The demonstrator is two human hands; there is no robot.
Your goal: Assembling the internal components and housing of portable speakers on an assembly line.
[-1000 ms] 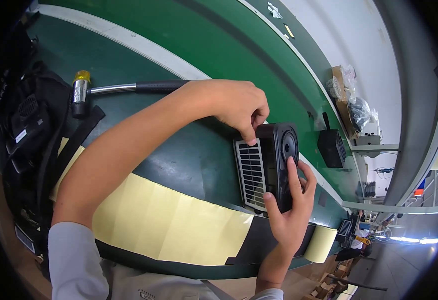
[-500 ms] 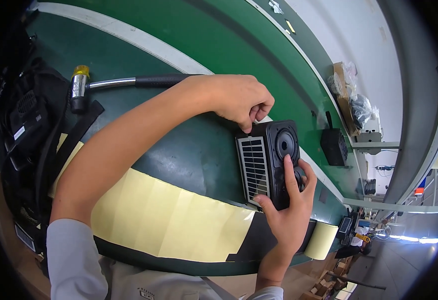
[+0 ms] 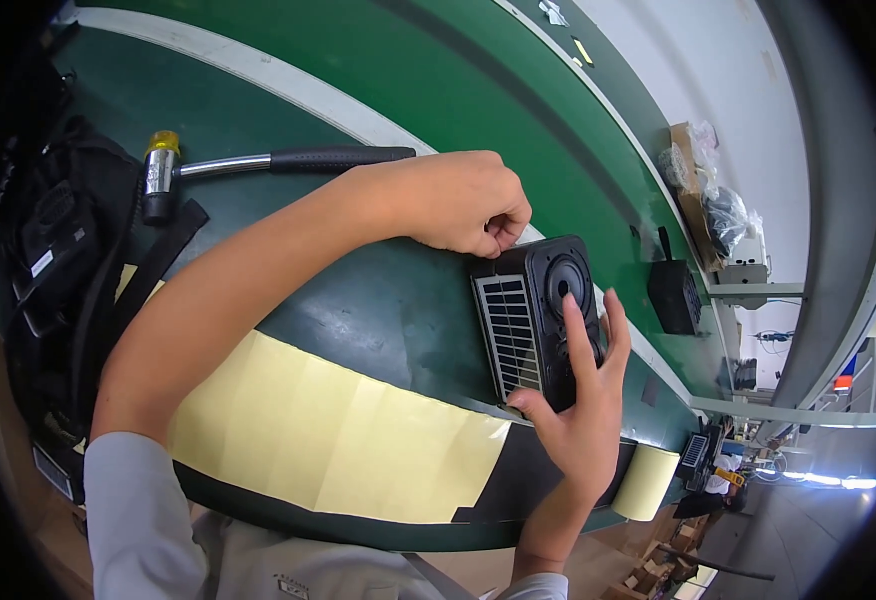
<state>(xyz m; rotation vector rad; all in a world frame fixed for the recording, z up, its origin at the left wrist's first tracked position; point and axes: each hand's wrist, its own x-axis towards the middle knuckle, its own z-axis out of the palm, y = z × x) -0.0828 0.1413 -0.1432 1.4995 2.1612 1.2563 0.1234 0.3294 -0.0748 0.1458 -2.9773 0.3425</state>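
A black portable speaker (image 3: 548,345) stands on the bench in front of me. A small solar panel (image 3: 510,335) with a pale frame covers its side nearest me, and round drivers show on the adjoining face. At its far-left end, my left hand (image 3: 473,205) is closed, thumb and fingers pinched together at the edge; whatever they hold is hidden. My right hand (image 3: 586,405) is open at the opposite end. Its thumb lies by the panel's near corner, and its fingers are spread in front of the drivers; contact there is unclear.
A mallet (image 3: 161,175) with a yellow-and-black head lies beyond my left forearm. Black bagged equipment (image 3: 53,235) fills the far left. Pale yellow sheeting (image 3: 338,430) runs along the near edge to a roll (image 3: 646,480). Another black box (image 3: 674,297) stands farther right.
My right fingers have lifted and spread away from the speaker's drivers. My left hand has shifted slightly left, still pinched at the speaker's end. The speaker tilts very slightly differently.
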